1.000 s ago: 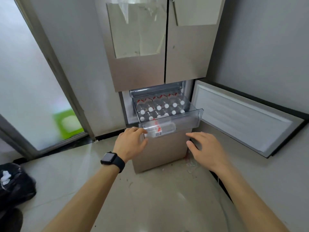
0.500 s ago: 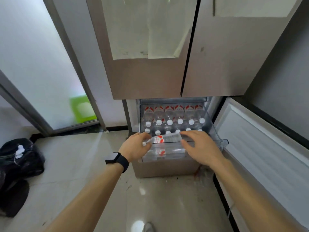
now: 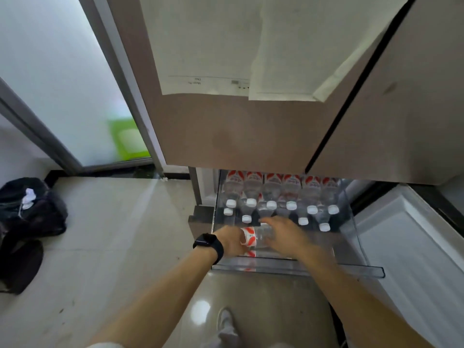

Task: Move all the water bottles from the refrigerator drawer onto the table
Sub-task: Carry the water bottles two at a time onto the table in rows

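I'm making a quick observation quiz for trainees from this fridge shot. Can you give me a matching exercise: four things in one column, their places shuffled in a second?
Things
1. smartwatch
2. black bag
3. paper sheets
4. lying bottle

Places
A. on the upper fridge door
B. at the front of the clear drawer
C. on the left wrist
D. on the floor, far left

Pairs: 1-C, 2-D, 3-A, 4-B

Black smartwatch (image 3: 208, 243) (left wrist), grey shoe (image 3: 225, 320)
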`<state>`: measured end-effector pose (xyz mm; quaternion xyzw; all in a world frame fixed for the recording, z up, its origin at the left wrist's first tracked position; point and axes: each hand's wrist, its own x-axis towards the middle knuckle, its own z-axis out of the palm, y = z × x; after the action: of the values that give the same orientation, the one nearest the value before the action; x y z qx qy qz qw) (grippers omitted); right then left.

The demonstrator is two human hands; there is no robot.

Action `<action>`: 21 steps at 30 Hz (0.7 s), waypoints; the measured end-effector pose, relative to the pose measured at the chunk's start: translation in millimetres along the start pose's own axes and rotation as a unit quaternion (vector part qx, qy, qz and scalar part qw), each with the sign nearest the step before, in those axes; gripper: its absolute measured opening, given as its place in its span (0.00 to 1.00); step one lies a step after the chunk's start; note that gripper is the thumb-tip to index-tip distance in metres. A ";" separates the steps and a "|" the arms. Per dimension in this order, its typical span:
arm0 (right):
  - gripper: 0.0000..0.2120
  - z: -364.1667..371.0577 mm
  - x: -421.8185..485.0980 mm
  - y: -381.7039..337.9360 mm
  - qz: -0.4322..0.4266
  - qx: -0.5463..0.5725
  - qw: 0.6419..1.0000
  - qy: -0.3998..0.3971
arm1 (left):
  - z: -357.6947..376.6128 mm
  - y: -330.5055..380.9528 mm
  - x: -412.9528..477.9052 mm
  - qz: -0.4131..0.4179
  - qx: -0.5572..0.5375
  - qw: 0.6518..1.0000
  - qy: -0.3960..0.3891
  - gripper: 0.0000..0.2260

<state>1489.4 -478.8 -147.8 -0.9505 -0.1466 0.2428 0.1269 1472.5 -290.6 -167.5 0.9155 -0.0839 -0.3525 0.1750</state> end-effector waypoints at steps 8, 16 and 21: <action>0.27 38.5 57.3 8.6 -0.060 -0.108 0.990 -0.065 | 0.4 5.1 23.6 -0.022 0.103 0.993 -0.051 0.17; 0.27 37.1 70.7 28.5 -0.083 -0.109 0.987 -0.086 | 4.7 4.1 28.5 -0.045 0.115 0.987 -0.103 0.19; 0.31 27.3 47.4 55.4 -0.033 0.008 0.999 -0.015 | 9.1 1.5 39.2 -0.089 0.070 0.982 -0.152 0.25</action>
<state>1527.6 -509.3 -208.5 -0.9403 -0.1776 0.2538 0.1406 1495.2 -305.2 -197.3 0.8650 -0.0522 -0.4950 0.0635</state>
